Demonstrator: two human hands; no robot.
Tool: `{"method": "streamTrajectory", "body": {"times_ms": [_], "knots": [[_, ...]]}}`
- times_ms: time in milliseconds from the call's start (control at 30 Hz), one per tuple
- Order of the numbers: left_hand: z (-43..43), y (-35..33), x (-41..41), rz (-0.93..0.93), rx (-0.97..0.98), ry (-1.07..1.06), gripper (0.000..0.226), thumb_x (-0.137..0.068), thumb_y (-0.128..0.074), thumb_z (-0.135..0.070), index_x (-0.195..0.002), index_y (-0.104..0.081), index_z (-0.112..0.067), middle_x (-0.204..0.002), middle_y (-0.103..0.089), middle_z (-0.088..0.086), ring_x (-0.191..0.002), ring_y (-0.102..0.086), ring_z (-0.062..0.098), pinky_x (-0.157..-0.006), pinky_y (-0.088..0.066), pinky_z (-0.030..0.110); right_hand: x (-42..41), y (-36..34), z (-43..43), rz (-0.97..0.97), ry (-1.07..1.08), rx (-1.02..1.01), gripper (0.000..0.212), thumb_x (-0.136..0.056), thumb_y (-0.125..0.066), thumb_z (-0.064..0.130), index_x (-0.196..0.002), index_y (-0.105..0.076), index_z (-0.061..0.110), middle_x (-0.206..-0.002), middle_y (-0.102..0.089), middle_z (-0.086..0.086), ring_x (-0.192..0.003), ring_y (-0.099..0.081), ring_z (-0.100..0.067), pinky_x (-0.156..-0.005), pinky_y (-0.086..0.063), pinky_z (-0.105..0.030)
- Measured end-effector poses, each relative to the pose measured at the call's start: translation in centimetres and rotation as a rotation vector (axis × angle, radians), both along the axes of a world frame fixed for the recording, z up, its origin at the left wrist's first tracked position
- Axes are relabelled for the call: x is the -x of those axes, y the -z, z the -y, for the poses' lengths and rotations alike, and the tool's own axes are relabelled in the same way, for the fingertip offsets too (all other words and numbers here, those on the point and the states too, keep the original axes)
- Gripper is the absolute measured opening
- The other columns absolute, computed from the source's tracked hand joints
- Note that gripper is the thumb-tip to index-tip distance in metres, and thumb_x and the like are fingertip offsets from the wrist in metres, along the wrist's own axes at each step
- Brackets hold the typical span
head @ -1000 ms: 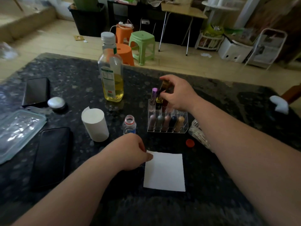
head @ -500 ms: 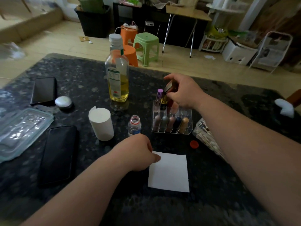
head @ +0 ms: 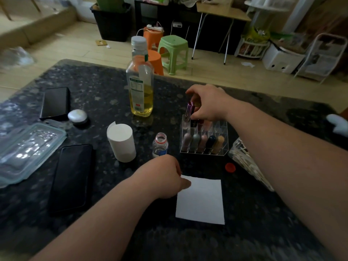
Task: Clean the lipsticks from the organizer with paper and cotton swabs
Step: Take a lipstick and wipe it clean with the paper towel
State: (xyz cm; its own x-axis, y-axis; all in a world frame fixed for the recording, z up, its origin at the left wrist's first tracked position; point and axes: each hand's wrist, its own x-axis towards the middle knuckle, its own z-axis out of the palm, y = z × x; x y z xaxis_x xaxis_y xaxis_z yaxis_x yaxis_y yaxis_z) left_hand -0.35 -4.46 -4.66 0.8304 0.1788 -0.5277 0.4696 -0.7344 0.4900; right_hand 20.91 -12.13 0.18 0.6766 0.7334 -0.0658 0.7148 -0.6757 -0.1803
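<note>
Black stone table (head: 98,87), paper (head: 201,202), wooden floor (head: 66,46)

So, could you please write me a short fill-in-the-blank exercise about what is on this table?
1. The right hand grips a lipstick in the ___ row of the organizer.
2. The left hand touches a sheet of paper that is ___ in colour.
3. The loose cap beside the cotton swabs is ___.
4. The lipsticks in the front row number ___.
Missing words: back; white; red; five.
</note>
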Motion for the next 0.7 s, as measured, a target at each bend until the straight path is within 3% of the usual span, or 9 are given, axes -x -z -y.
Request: {"method": "streamTrajectory", "body": {"times_ms": [200,400,600,700], "knots": [[0.2,0.0,0.0,0.004,-0.005,0.018,0.035,-0.092,-0.069,-0.048,-0.114,-0.067,-0.022,-0.102,-0.068,-0.005,-0.09,-0.062,0.011,-0.079,-0.053,0.026,0.5,1.0,-0.7,-0.126,-0.026,-0.015,0.074,-0.08,-0.083,0.024,-0.144,-0.045,0.031,-0.136,-0.056,0.002,-0.118,-0.053,-0.016,-0.098,-0.046,-0.033],[0.1,-0.1,0.0,0.007,0.0,0.019,0.037,-0.092,-0.069,-0.048,-0.118,-0.067,-0.021,-0.107,-0.069,-0.004,-0.095,-0.064,0.012,-0.083,-0.055,0.027,0.7,1.9,-1.0,-0.08,-0.019,-0.065,0.072,-0.082,-0.08,0.021,-0.144,-0.046,0.033,-0.142,-0.053,0.002,-0.129,-0.051,-0.021,-0.107,-0.046,-0.041],[-0.1,0.0,0.0,0.022,0.005,0.03,0.037,-0.093,-0.068,-0.048,-0.119,-0.067,-0.022,-0.109,-0.069,-0.005,-0.094,-0.063,0.011,-0.08,-0.051,0.025,1.5,-1.0,-0.1,-0.173,-0.01,-0.244,0.07,-0.081,-0.079,0.015,-0.143,-0.048,0.026,-0.138,-0.053,0.0,-0.126,-0.048,-0.015,-0.105,-0.041,-0.031],[-0.3,-0.2,0.0,0.07,0.016,0.005,0.032,-0.092,-0.069,-0.05,-0.114,-0.067,-0.027,-0.1,-0.066,-0.01,-0.088,-0.06,0.005,-0.074,-0.05,0.023,3.3,-4.3,1.7,-0.136,0.035,-0.377,0.063,-0.083,-0.079,0.016,-0.139,-0.051,0.025,-0.131,-0.055,-0.001,-0.12,-0.052,-0.014,-0.103,-0.048,-0.031]]}}
